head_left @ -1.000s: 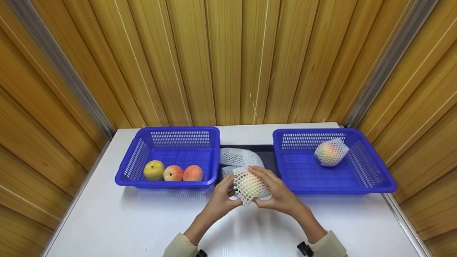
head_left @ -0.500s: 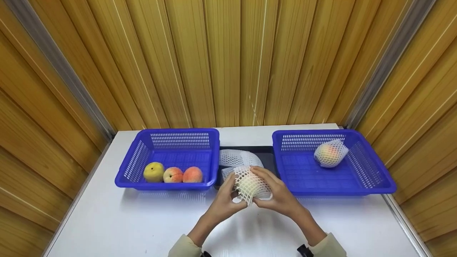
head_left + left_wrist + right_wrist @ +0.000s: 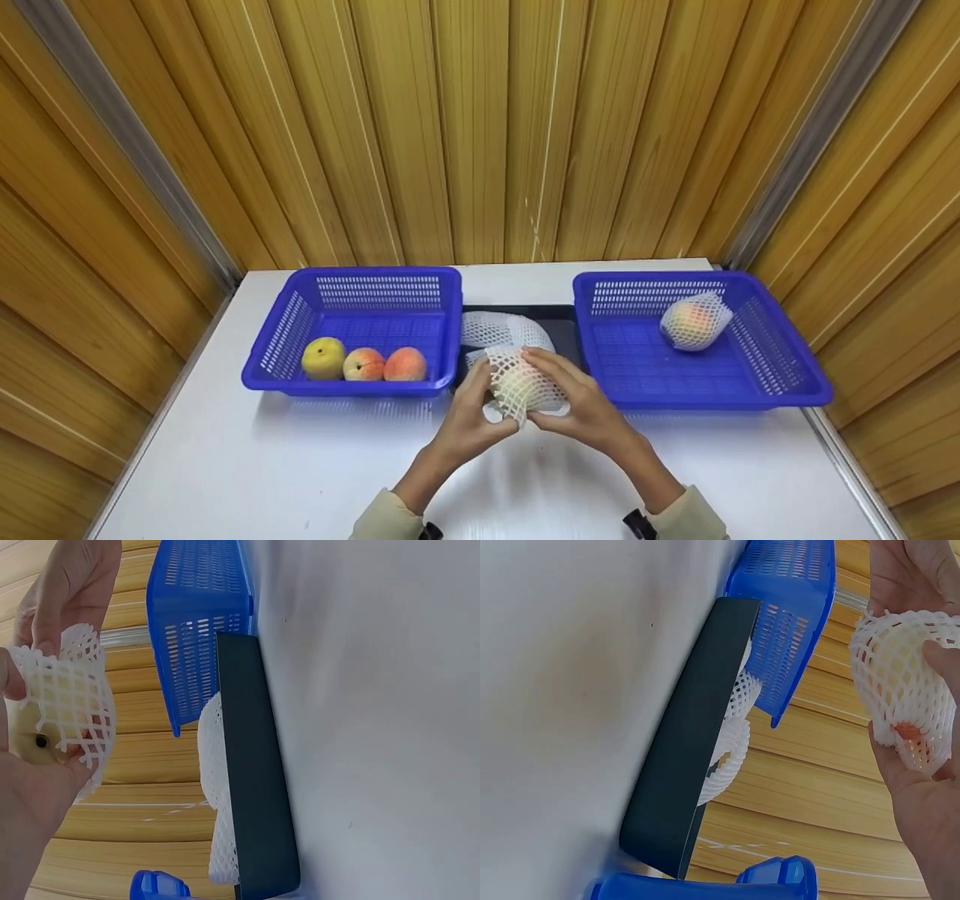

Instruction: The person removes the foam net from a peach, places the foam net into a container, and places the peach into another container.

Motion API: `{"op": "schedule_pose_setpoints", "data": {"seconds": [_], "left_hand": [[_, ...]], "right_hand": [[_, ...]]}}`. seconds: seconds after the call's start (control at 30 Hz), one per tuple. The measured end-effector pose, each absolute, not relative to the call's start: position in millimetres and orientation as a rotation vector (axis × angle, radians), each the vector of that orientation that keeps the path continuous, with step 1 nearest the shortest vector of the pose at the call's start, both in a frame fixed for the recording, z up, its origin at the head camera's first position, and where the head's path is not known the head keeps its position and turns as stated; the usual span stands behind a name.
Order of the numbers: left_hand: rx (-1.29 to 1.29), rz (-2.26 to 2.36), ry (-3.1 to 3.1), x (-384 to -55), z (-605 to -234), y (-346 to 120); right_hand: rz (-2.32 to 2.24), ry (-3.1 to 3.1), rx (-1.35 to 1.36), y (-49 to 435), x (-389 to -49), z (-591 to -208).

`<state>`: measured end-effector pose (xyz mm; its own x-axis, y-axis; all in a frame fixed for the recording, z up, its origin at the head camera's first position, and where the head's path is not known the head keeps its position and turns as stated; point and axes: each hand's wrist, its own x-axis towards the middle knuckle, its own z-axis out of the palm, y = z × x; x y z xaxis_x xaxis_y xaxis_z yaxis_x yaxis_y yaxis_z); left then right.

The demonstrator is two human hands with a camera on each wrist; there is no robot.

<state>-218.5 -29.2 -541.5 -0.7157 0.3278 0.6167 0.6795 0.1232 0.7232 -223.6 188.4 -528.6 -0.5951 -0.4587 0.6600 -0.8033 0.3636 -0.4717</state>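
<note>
Between both hands, raised in front of the dark tray, is a pale yellow peach (image 3: 28,724) in a white foam net sleeve (image 3: 519,384). My left hand (image 3: 469,429) grips it from the left, thumb in front and fingers behind. From the other side my right hand (image 3: 592,411) holds it, fingers over the top and thumb at the lower edge. In the left wrist view the net covers part of the fruit, and its end with a dark stem pit shows bare. The right wrist view shows a reddish patch (image 3: 909,731) through the mesh near the sleeve's other end.
A blue basket (image 3: 351,388) at left holds three peaches (image 3: 364,364). The blue basket (image 3: 712,401) at right holds one netted peach (image 3: 694,322). Between them sits a dark tray (image 3: 561,330) with several foam nets (image 3: 495,328). Wood-patterned walls stand behind the white table (image 3: 300,465).
The left hand has shifted slightly right, and the net's near edge lies closer in around the peach. Both hands keep their hold; the baskets and their fruit stay as they were.
</note>
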Motion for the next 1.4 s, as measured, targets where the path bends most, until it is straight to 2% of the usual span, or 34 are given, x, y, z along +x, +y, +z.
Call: {"op": "schedule_pose_setpoints", "data": {"seconds": [0.3,0.83,1.0,1.4], "left_hand": [[-0.938,-1.535,-2.088,-223,-541,-45],[-0.679,-1.443,-2.174,-254,-523,-120],[-0.636,-1.253,-2.257,-263,-515,-139],[-0.416,-1.034,-2.407,-289,-520,-180]], "right_hand": [[1.156,-2.101,1.064,187,-227,-526],[1.068,-2.223,0.564,195,-235,-536],[1.056,-2.236,0.445,195,-241,-538],[0.847,-2.242,0.333,180,-268,-538]]}}
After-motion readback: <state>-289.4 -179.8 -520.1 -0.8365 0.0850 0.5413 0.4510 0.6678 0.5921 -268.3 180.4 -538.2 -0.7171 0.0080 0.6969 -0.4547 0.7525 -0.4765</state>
